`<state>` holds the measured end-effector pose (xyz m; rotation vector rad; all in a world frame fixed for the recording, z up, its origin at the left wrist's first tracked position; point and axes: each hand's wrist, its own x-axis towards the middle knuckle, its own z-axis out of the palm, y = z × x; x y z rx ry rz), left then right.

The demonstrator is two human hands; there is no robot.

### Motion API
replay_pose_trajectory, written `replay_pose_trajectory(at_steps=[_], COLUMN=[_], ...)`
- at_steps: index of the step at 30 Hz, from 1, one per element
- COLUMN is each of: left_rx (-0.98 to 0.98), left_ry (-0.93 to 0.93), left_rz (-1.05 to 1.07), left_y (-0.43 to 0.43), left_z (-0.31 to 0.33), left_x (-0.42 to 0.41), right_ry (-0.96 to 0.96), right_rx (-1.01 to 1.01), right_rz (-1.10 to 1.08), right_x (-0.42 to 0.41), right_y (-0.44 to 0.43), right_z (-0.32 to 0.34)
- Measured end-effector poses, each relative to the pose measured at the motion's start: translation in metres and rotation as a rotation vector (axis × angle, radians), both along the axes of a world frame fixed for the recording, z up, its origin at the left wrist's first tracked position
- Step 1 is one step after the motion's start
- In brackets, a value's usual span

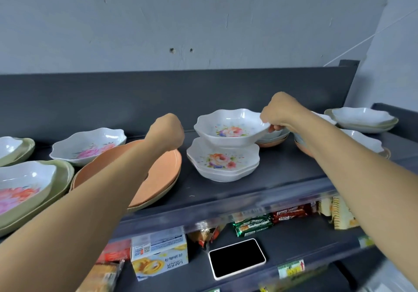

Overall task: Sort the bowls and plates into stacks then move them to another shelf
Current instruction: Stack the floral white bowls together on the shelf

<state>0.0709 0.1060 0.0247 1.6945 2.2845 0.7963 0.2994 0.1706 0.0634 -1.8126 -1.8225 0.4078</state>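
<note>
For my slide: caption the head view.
Right hand holds a floral bowl over the bowl stack; left hand above orange plates.

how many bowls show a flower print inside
4: the white scalloped bowl the right hand's fingers pinch; one topping the white stack below it; one behind the round orange plates; one on the nearest green plates. Nested bowls may hide more.

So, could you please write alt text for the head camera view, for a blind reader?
A person's right hand pinches the rim of a white floral bowl over a stack of matching bowls on a dark grey shelf. The left hand is curled above orange plates; more dishes stand on both sides.
</note>
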Motion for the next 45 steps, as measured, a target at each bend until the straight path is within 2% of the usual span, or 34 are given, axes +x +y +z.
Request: replay_pose_trajectory(at_steps=[5, 9, 13, 19, 23, 30, 37, 45], left_rx=[0.055, 0.028, 0.008, -0.004, 0.041, 0.054, -0.068, -0.211], left_ry=[-0.041, -0.039, -0.007, 0.104, 0.137, 0.075, 0.207, 0.266], left_rz=[-0.021, -0.088, -0.175, -0.233, -0.242, -0.327, -0.15, 0.017], left_y=[-0.005, -0.007, -0.005, 0.005, 0.015, 0.046, 0.105, 0.134], left_z=[0.003, -0.001, -0.004, -0.008, -0.005, 0.005, 0.002, -0.008], left_x=[-0.001, 0.002, 0.002, 0.007, 0.02, 0.072, 0.12, 0.138], right_ry=[-0.076, -0.084, 0.002, 0.049, -0.043, -0.19, -0.318, -0.477], right_rx=[-0.101, -0.199, -0.257, -0.038, 0.063, 0.069, 0.046, -0.118], right_rz=[0.015, 0.032, 0.005, -0.125, -0.218, -0.255, -0.241, -0.143], right_x=[-0.007, -0.008, -0.005, 0.018, 0.048, 0.115, 0.187, 0.236], right_y=[-0.013, -0.022, -0.02, -0.012, -0.006, 0.022, 0.059, 0.089], right_z=[-0.011, -0.023, -0.027, -0.031, -0.032, -0.029, -0.038, -0.05])
